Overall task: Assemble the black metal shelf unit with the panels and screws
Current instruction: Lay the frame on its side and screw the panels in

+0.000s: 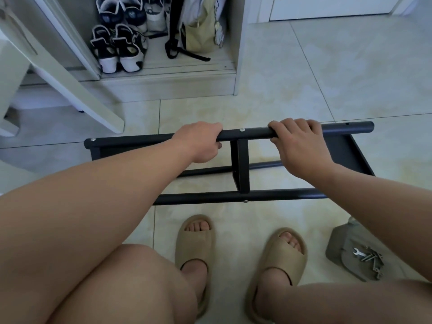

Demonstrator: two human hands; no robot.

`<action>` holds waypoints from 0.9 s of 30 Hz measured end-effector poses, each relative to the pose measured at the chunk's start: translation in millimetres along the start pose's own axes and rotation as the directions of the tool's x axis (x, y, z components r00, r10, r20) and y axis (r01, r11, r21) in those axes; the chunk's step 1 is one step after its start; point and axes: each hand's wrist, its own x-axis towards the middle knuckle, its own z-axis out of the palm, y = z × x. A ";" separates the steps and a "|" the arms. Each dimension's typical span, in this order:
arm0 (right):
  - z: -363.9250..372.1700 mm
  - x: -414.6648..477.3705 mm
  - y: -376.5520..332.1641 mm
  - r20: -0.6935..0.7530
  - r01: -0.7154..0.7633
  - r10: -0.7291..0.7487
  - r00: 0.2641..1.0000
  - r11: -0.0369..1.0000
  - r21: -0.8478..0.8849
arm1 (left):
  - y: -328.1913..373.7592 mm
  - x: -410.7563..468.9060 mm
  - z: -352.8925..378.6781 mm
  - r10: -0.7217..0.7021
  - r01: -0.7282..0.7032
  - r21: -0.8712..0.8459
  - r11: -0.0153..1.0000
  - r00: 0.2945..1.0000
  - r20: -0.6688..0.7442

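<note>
The black metal shelf unit lies on its side on the tiled floor in front of my feet. Its upper tube runs left to right with a screw head showing at its middle. My left hand grips this tube left of the middle panel. My right hand grips the same tube to the right. A black panel joins the upper tube to the lower tube. Loose screws and a small wrench lie on a grey block at the lower right.
An open white cabinet with several shoes and a bag stands ahead. A white angled board leans at the left. My feet in beige slippers rest just behind the frame. The grey block sits by my right leg.
</note>
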 end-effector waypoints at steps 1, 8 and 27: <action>1.7 -0.2 1.0 0.020 -0.007 0.007 1.000 1.000 0.004 | 0.1 2.4 0.9 0.003 -0.003 -0.004 1.000 1.000 0.017; 18.1 9.5 6.2 0.036 -0.105 0.103 0.994 0.992 0.068 | -1.0 21.8 2.1 0.035 -0.030 0.057 0.998 0.996 -0.076; 8.7 4.1 -3.3 0.210 -0.049 0.027 0.977 0.994 0.099 | -14.8 38.2 -0.8 -0.075 0.074 -0.013 0.997 0.982 -0.172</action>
